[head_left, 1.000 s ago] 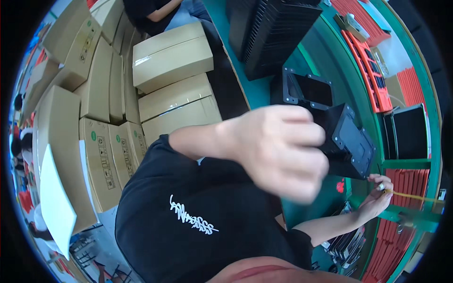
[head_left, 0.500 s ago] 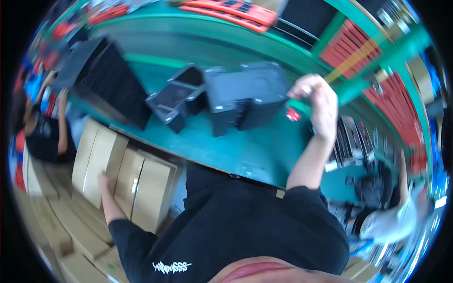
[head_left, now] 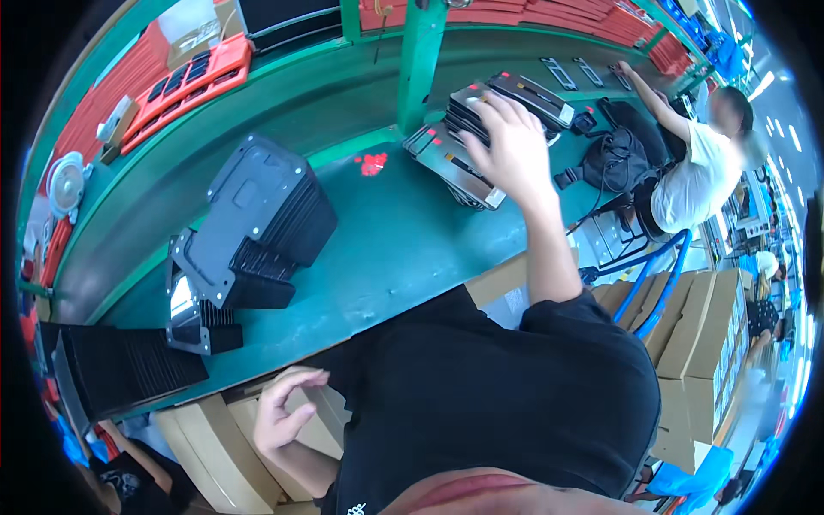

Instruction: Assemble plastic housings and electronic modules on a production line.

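My right hand point(head_left: 513, 154) is stretched out over a stack of flat metal plates point(head_left: 455, 159), its fingers spread; whether the fingertips touch the plates cannot be made out. More of these plates point(head_left: 536, 99) lie just beyond it. My left hand point(head_left: 287, 412) hovers near the bench's front edge, above the cardboard boxes, thumb and fingers apart with nothing between them. On the left half of the green bench point(head_left: 386, 266) stand stacked black moulded panels point(head_left: 262, 215). A small cluster of red pieces point(head_left: 372, 164) lies between those panels and the metal plates.
A tall black stack point(head_left: 120, 365) occupies the bench's left end. A green post point(head_left: 419, 69) rises at the back. A black backpack point(head_left: 614, 159) lies to the right, near a person in a white shirt point(head_left: 695, 184). Cardboard boxes point(head_left: 202, 446) stand below left and others point(head_left: 687, 343) at right.
My view has swung right along the bench. The right hand has gone from near the red pieces to the metal plates. My left hand has come off the cardboard box.
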A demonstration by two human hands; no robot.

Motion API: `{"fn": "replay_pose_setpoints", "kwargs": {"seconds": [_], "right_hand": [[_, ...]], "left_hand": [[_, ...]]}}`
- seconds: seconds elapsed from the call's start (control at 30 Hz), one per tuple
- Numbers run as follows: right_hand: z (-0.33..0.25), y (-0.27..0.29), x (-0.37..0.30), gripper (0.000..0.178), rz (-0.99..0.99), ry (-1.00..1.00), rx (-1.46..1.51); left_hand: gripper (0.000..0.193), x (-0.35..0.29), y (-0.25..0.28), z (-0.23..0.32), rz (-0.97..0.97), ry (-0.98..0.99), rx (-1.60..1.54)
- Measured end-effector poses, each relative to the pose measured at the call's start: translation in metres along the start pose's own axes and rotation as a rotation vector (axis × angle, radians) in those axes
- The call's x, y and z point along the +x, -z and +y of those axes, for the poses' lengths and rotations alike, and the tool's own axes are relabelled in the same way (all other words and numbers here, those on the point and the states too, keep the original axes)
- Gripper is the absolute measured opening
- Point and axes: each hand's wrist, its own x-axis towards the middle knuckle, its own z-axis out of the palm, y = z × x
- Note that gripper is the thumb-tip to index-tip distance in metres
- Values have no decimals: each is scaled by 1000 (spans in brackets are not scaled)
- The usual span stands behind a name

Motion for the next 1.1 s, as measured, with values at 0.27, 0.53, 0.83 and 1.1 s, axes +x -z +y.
{"fn": "replay_pose_setpoints", "kwargs": {"seconds": [0.27, 0.53, 0.83, 1.1], "right_hand": [[37, 12, -42, 36, -101, -154, -135], [33, 20, -39, 25, 146, -94, -66], [110, 46, -134, 11, 420, -771, 641], [126, 55, -195, 13, 69, -913, 712]], "left_hand": [[38, 116, -55, -10, -131, -173, -31], [29, 140, -70, -36, 62, -163, -3], [22, 145, -60, -81, 306, -97, 45], [18, 147, -61, -80, 321, -65, 83]]}}
